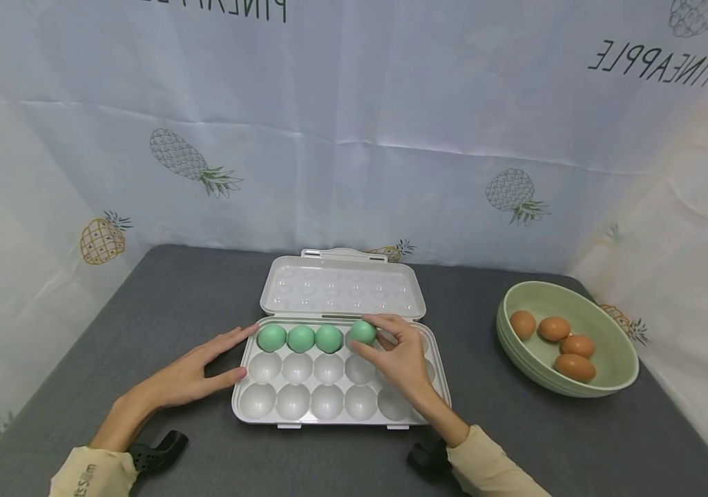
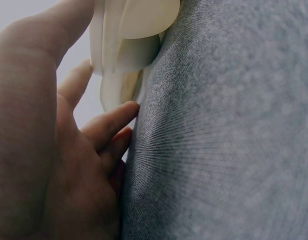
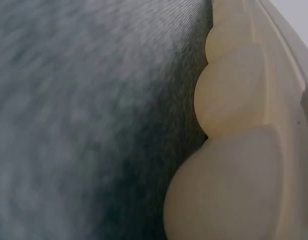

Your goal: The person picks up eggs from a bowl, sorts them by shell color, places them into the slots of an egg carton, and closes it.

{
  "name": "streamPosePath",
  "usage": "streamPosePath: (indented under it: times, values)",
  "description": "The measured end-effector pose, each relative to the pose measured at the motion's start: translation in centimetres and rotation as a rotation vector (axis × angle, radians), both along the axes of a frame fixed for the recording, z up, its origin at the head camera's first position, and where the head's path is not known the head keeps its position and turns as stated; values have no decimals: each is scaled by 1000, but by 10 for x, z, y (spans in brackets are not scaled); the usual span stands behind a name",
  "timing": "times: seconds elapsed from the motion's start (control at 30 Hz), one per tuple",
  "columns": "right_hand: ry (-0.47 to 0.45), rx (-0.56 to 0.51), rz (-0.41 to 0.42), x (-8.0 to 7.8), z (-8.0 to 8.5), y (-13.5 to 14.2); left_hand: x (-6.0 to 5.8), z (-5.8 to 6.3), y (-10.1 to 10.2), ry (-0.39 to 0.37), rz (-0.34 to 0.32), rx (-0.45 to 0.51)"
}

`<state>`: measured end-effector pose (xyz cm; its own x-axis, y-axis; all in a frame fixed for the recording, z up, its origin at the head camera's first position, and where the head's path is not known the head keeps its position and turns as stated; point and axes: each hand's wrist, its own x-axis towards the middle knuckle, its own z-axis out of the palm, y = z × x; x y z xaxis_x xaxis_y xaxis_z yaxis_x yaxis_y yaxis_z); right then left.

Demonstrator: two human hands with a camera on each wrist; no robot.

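A white egg tray (image 1: 327, 386) lies on the table with its lid (image 1: 342, 286) folded back behind it. Three green eggs (image 1: 300, 339) stand side by side in its back row, from the left end. Just right of them, my right hand (image 1: 398, 351) pinches another green egg (image 1: 362, 332) between thumb and fingers, over the fourth cup. My left hand (image 1: 195, 373) rests against the tray's left side, fingers extended, with thumb and index fingertip at the rim. In the left wrist view those fingers (image 2: 111, 125) touch the tray's edge. The right wrist view shows only the tray's cup undersides (image 3: 228, 95).
A stack of green bowls (image 1: 624, 369) stands on the right of the table, with several brown eggs (image 1: 575, 367) in the top one. The dark grey table (image 1: 204, 297) ends at a pineapple-print curtain (image 1: 341, 138) behind the tray.
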<state>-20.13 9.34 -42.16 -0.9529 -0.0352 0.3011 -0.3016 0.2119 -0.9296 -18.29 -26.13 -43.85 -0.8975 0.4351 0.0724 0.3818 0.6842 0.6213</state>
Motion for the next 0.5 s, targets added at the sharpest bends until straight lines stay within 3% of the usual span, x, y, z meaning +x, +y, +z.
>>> streamPosePath:
  times: [0.5]
  values:
    - [-2,62,35,-7,-13,0,-1,-2,0,13,-8,6]
